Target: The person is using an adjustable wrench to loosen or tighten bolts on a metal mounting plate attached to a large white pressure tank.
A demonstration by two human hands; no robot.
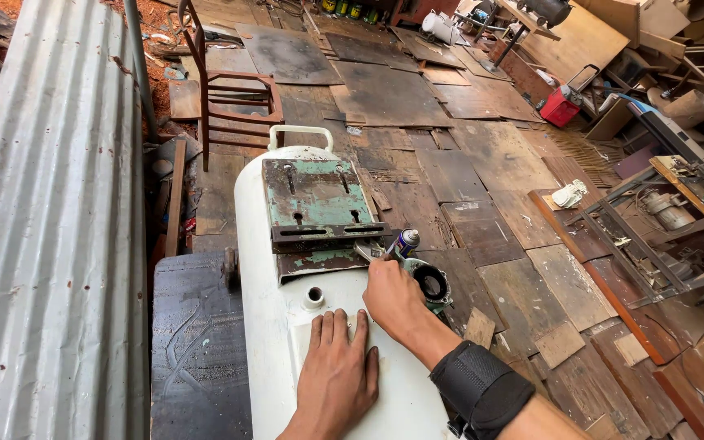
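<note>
A white cylindrical tank (262, 236) lies lengthwise in front of me, with a rusty green mounting plate (317, 204) bolted on top and a white handle (301, 132) at its far end. My left hand (336, 375) rests flat on a raised white patch of the tank, fingers together, just below a small round port (314, 297). My right hand (393, 297), with a black wrist wrap, grips a small tube with a blue and white cap (405, 242) at the tank's right side. Just right of it sits a round black fitting (432, 283).
Corrugated metal sheeting (50, 228) runs along the left. A wooden chair frame (234, 102) stands beyond the tank. The floor is patched wooden boards (482, 163). A red can (561, 107), a metal frame machine (662, 220) and stacked lumber crowd the right side.
</note>
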